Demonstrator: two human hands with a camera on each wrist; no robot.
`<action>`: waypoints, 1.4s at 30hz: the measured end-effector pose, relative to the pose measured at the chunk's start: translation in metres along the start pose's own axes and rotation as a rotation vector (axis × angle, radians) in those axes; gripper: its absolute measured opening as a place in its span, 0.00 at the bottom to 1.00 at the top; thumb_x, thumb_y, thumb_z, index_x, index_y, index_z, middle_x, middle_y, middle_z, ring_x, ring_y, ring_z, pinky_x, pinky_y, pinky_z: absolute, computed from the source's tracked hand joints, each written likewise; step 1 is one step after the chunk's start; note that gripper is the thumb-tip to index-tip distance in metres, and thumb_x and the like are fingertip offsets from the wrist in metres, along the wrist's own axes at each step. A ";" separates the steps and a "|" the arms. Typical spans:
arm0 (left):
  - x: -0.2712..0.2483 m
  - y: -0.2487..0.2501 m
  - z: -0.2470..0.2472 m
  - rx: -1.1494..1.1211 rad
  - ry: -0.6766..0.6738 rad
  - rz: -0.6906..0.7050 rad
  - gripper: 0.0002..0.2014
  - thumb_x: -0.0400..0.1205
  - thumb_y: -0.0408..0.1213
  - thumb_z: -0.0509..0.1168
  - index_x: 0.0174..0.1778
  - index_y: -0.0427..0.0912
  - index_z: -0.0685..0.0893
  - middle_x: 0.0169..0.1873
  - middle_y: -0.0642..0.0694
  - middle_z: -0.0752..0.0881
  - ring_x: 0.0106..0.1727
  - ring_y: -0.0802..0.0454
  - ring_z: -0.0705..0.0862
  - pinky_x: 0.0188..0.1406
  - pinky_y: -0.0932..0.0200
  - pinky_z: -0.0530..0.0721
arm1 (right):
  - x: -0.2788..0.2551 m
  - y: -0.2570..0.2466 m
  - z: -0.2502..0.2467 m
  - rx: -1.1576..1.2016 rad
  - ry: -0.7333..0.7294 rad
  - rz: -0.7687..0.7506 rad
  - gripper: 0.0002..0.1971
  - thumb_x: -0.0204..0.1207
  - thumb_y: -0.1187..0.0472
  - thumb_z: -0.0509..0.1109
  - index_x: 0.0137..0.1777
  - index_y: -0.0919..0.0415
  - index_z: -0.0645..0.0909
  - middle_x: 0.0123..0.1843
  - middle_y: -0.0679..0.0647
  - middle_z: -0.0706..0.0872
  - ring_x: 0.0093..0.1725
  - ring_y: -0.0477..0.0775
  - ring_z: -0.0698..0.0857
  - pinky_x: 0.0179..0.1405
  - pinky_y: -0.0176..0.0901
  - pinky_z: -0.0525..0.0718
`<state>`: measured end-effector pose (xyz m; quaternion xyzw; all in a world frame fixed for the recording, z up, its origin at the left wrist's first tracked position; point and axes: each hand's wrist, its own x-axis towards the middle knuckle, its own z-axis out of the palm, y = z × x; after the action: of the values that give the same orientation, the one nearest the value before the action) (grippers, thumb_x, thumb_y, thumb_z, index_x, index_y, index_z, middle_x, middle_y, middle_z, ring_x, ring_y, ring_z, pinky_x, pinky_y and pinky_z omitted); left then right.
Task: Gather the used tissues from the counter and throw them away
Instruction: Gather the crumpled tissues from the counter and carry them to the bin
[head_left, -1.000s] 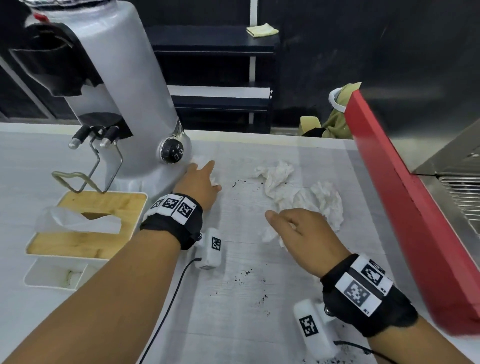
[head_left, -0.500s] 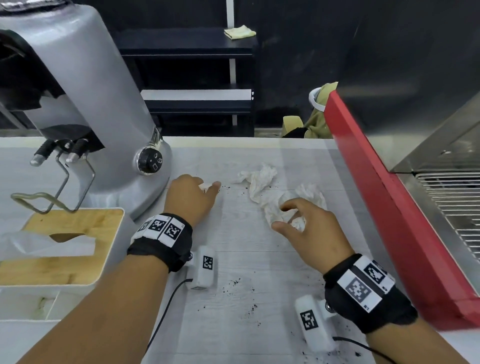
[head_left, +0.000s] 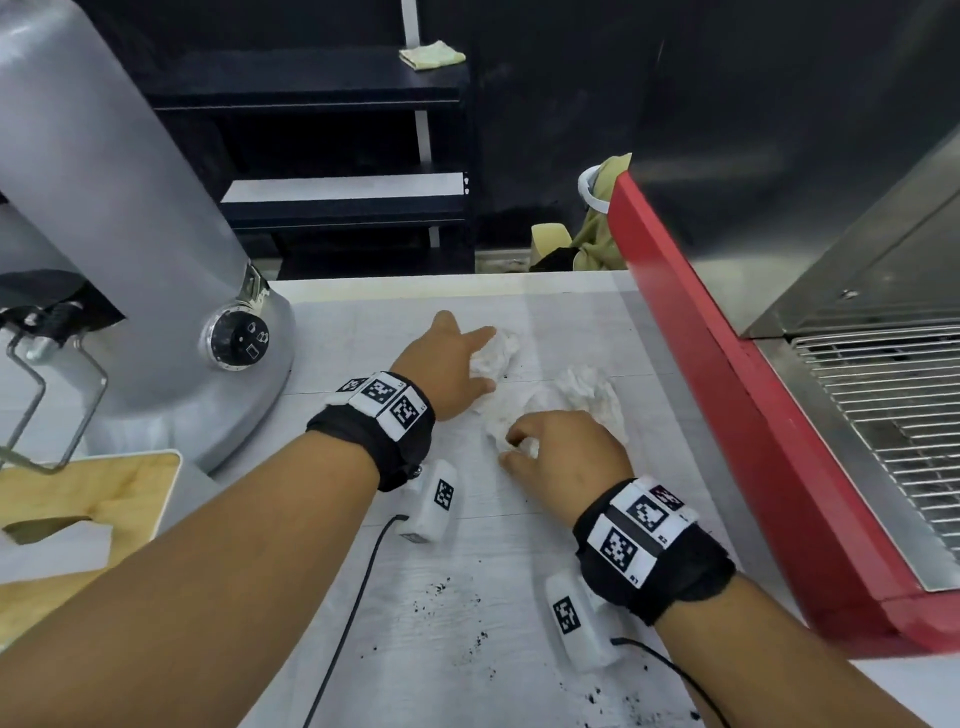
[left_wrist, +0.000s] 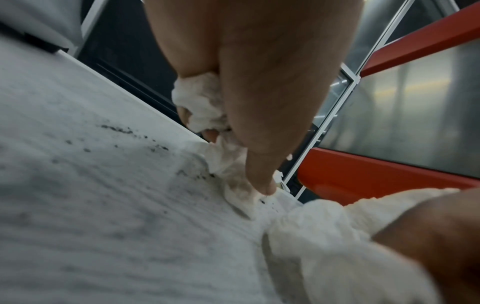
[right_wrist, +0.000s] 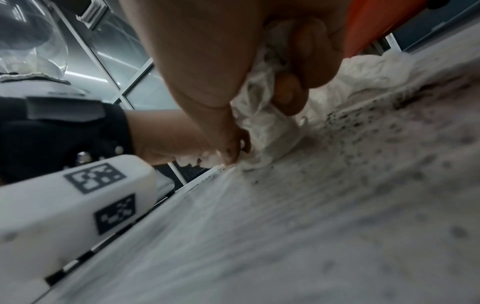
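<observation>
Crumpled white tissues lie on the pale counter (head_left: 467, 545) between the grinder and the red machine. My left hand (head_left: 480, 358) rests on the far tissue (head_left: 501, 351). In the left wrist view its fingers hold a small wad (left_wrist: 200, 102) against the palm while the thumb presses a tissue (left_wrist: 241, 197) onto the counter. My right hand (head_left: 514, 449) sits nearer me, fingers curled round a tissue (right_wrist: 262, 115). A larger tissue (head_left: 587, 389) spreads out just beyond its knuckles.
A grey coffee grinder (head_left: 130, 260) stands at the left, with a wooden-lidded tissue box (head_left: 78, 499) in front. A red espresso machine (head_left: 727, 415) walls the right side. Coffee grounds (head_left: 441, 592) dot the near counter. A lined bin (head_left: 597, 218) shows beyond the far edge.
My left hand left the grinder's base with a small tissue and moved right onto the far tissue. My right hand curled tighter on its tissue.
</observation>
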<state>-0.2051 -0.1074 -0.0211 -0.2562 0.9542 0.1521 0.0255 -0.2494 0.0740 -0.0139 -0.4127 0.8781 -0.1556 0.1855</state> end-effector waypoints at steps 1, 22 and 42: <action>0.003 0.000 0.002 0.011 -0.010 -0.013 0.29 0.78 0.53 0.67 0.75 0.52 0.71 0.65 0.42 0.69 0.53 0.43 0.82 0.57 0.50 0.82 | -0.001 -0.001 0.000 0.026 0.004 -0.004 0.10 0.79 0.48 0.67 0.55 0.46 0.87 0.43 0.43 0.87 0.39 0.47 0.83 0.37 0.39 0.80; -0.051 0.005 -0.013 -0.594 0.258 -0.066 0.07 0.78 0.40 0.67 0.43 0.51 0.74 0.42 0.46 0.86 0.37 0.47 0.85 0.28 0.58 0.81 | -0.036 0.017 -0.013 0.900 0.486 0.005 0.11 0.72 0.76 0.65 0.37 0.59 0.73 0.33 0.46 0.76 0.28 0.38 0.73 0.30 0.28 0.73; -0.018 0.079 0.011 -0.147 0.006 0.207 0.35 0.75 0.53 0.68 0.78 0.62 0.62 0.51 0.42 0.87 0.49 0.44 0.86 0.47 0.50 0.86 | -0.083 0.042 -0.025 0.568 0.578 0.019 0.10 0.69 0.69 0.66 0.40 0.51 0.79 0.41 0.43 0.83 0.40 0.42 0.81 0.40 0.34 0.75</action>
<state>-0.2286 -0.0307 -0.0073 -0.1582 0.9619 0.2229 -0.0120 -0.2397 0.1672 0.0068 -0.2762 0.8199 -0.5000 0.0393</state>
